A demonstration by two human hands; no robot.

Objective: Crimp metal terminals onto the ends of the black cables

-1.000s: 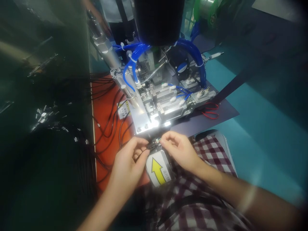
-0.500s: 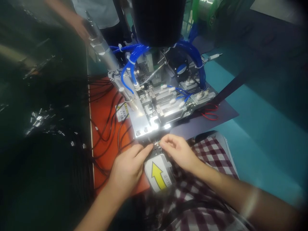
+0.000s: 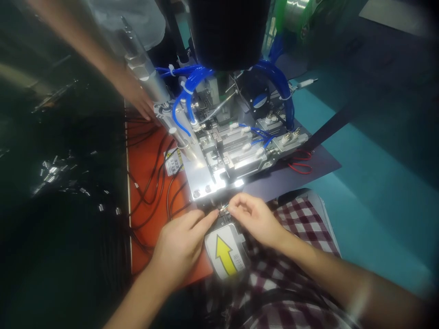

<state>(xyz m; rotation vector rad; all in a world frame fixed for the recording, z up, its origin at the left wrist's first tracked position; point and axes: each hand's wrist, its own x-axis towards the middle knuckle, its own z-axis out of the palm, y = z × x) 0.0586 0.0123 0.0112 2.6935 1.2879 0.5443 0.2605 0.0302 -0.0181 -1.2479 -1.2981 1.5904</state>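
My left hand is closed, thumb and forefinger stretched to a small shiny metal piece at the front edge of the machine. From the other side my right hand pinches at the same spot, with thin light strands near its fingertips. What exactly each hand grips is too small to tell. Just behind the fingertips lies the machine's bright metal plate. Below them sits a white cover with a yellow arrow.
Blue air tubes arch over the machine beneath a dark cylinder. Black cables with metal ends run over the orange mat on the left. Another person's hand reaches in there. A red wire lies right.
The other person's arm has come down and forward toward the cables on the orange mat. Both my hands stay almost in place at the metal piece.
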